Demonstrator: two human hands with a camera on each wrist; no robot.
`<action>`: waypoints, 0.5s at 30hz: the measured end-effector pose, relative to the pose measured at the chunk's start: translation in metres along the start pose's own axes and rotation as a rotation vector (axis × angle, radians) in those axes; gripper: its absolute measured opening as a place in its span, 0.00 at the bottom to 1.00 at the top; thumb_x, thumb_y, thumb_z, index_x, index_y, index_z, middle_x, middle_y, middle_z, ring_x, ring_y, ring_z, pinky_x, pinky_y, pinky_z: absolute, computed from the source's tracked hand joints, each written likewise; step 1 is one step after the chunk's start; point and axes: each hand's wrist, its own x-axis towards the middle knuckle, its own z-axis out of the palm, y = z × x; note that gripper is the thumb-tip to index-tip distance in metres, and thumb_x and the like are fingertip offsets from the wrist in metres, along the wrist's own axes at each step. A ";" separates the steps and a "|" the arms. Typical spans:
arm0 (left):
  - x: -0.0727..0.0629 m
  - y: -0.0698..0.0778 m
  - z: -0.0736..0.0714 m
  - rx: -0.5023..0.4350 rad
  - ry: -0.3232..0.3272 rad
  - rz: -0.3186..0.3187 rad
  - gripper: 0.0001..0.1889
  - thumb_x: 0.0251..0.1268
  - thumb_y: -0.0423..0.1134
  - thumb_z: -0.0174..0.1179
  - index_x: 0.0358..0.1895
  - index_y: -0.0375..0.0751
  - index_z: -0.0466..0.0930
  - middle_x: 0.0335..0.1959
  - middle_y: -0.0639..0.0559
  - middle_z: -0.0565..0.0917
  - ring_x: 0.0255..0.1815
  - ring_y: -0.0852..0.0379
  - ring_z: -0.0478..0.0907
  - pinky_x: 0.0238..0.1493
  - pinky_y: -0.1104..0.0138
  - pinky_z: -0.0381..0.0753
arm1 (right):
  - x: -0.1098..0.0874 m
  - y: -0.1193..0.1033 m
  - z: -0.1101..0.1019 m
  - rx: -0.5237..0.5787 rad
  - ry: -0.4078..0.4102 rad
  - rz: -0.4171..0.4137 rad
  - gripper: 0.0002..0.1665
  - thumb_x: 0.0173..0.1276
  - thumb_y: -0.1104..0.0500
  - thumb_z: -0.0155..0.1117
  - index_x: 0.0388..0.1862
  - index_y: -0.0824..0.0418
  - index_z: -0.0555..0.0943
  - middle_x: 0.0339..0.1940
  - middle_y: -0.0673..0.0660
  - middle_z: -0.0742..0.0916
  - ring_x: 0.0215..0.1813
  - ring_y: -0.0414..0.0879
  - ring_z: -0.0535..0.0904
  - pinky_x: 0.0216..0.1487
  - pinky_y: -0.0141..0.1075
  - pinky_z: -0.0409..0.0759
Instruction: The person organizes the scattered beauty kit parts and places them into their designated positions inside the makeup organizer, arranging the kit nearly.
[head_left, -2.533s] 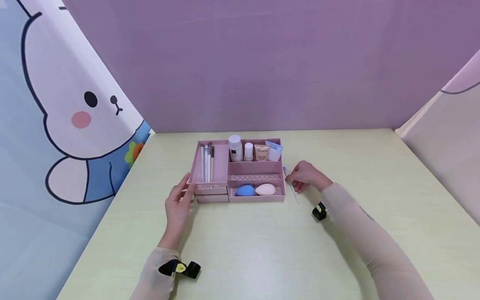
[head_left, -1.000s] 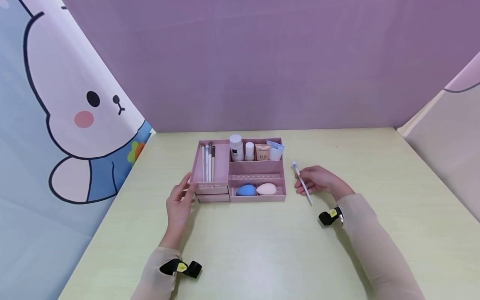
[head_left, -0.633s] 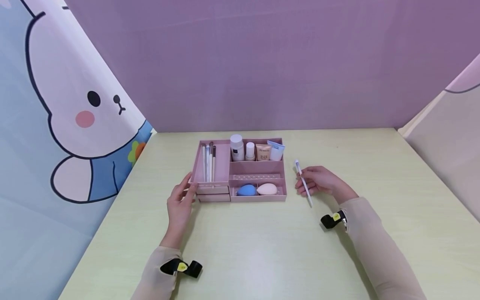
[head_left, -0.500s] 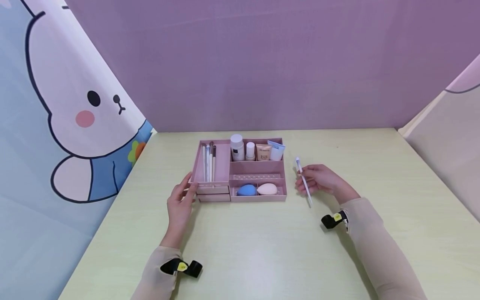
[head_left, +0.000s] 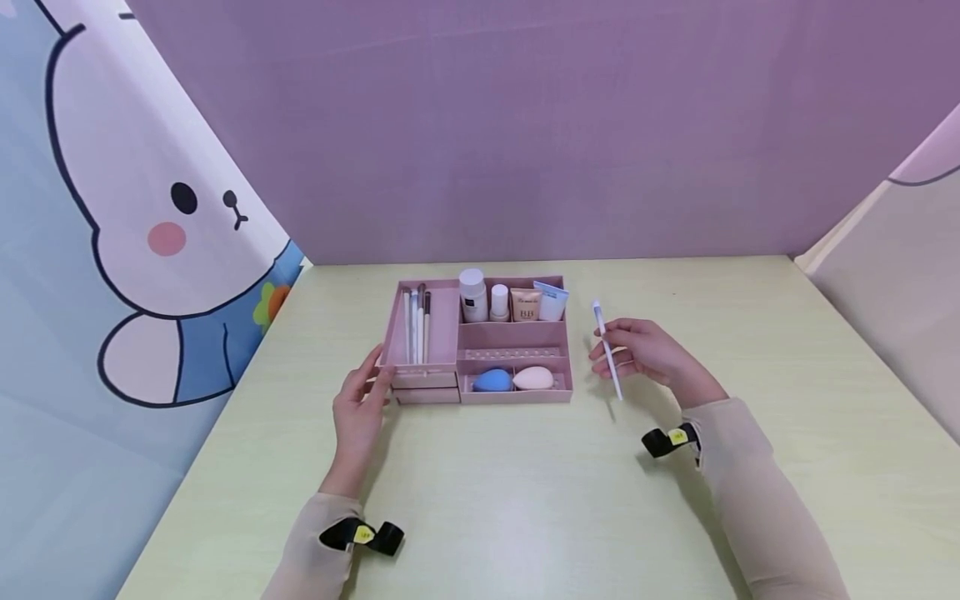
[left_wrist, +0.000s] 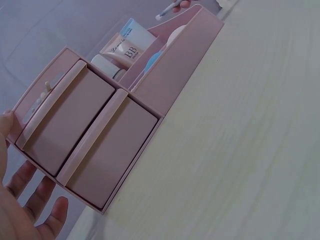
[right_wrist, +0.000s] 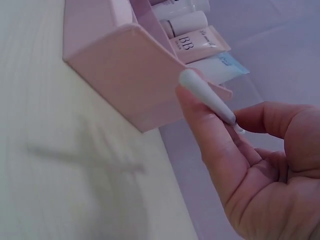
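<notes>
A pink makeup organizer point(head_left: 513, 398) stands on the table, with two drawer fronts at its left. My left hand point(head_left: 360, 408) rests against its left front corner, fingers extended and the thumb near the top edge; in the left wrist view, fingers point(left_wrist: 40, 200) lie beside the drawers point(left_wrist: 105, 140). Right of the organizer, my right hand point(head_left: 637, 350) pinches a slim white makeup brush point(head_left: 608, 354) between thumb and fingers, above the table. The right wrist view shows the brush's point(right_wrist: 205, 95) thick white end; any bristles cannot be made out. Several brushes point(head_left: 417, 325) lie in the upper left tray.
The organizer's back compartment holds a white bottle point(head_left: 472, 296), a smaller bottle point(head_left: 498, 302), a BB tube point(head_left: 525, 304) and a light blue tube point(head_left: 552, 302). Blue point(head_left: 492, 381) and pale pink point(head_left: 534, 378) sponges sit in front. A purple cloth backdrop point(head_left: 555, 133) rises behind the table point(head_left: 495, 500).
My right hand has picked the brush up from beside the organizer, moved it slightly right and raised it off the table. My left hand stays at the organizer's corner.
</notes>
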 end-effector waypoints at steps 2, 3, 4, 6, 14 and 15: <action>0.000 -0.001 0.000 -0.003 0.002 0.007 0.21 0.75 0.35 0.57 0.68 0.37 0.74 0.41 0.54 0.76 0.40 0.64 0.74 0.41 0.69 0.84 | -0.001 -0.002 0.001 -0.008 0.001 -0.007 0.23 0.82 0.62 0.41 0.63 0.82 0.59 0.37 0.59 0.87 0.36 0.47 0.87 0.42 0.42 0.87; 0.001 -0.001 0.000 -0.007 0.004 0.010 0.21 0.75 0.34 0.57 0.68 0.37 0.74 0.41 0.55 0.76 0.40 0.63 0.74 0.41 0.69 0.84 | -0.002 -0.003 0.002 -0.010 -0.001 -0.012 0.23 0.82 0.62 0.42 0.63 0.82 0.59 0.37 0.58 0.87 0.36 0.47 0.87 0.42 0.42 0.87; 0.001 -0.002 0.000 -0.010 0.007 0.014 0.21 0.75 0.34 0.57 0.67 0.36 0.75 0.41 0.56 0.76 0.40 0.63 0.74 0.41 0.69 0.84 | -0.002 -0.004 0.003 -0.010 -0.003 -0.018 0.23 0.82 0.62 0.42 0.63 0.82 0.60 0.37 0.58 0.87 0.36 0.47 0.87 0.42 0.42 0.87; 0.002 -0.003 0.001 -0.016 0.012 0.020 0.20 0.74 0.33 0.57 0.67 0.36 0.75 0.40 0.57 0.75 0.39 0.63 0.74 0.40 0.70 0.84 | -0.003 -0.006 0.005 -0.010 -0.004 -0.030 0.22 0.82 0.63 0.42 0.62 0.82 0.60 0.36 0.58 0.87 0.36 0.47 0.87 0.42 0.43 0.87; 0.004 -0.005 0.001 -0.015 0.015 0.011 0.20 0.74 0.33 0.57 0.67 0.36 0.75 0.40 0.58 0.75 0.36 0.66 0.72 0.39 0.71 0.84 | -0.004 -0.013 0.014 -0.005 -0.008 -0.067 0.18 0.82 0.63 0.42 0.59 0.79 0.64 0.35 0.58 0.86 0.35 0.47 0.87 0.41 0.43 0.88; 0.004 -0.005 0.002 -0.014 0.014 0.009 0.20 0.74 0.33 0.57 0.67 0.36 0.75 0.40 0.58 0.75 0.36 0.65 0.72 0.39 0.71 0.83 | -0.005 -0.014 0.016 -0.003 -0.009 -0.072 0.18 0.82 0.64 0.42 0.59 0.79 0.63 0.35 0.58 0.86 0.35 0.47 0.87 0.41 0.43 0.88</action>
